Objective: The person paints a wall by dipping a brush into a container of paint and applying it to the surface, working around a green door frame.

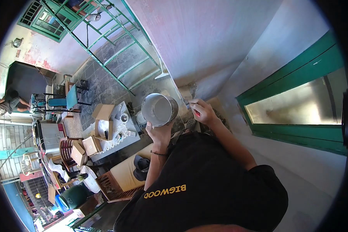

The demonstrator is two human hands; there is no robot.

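Note:
My left hand (159, 131) is raised and grips a round grey metal bucket (158, 109) from below; a dark bracelet sits on that wrist. My right hand (203, 111) is closed around a small tool with a red handle (195, 112), whose tip touches a rough grey patch (187, 92) at the corner of the pale wall. The two hands are close together, with the bucket just left of the tool. My black shirt (205, 193) with yellow lettering fills the lower view.
A green-framed window (297, 104) is set in the wall on the right. Green metal railings (120, 50) run over a tiled floor far below. A table (118, 137) with cardboard boxes, wooden chairs and clutter stand at lower left. Another person (11, 101) crouches at far left.

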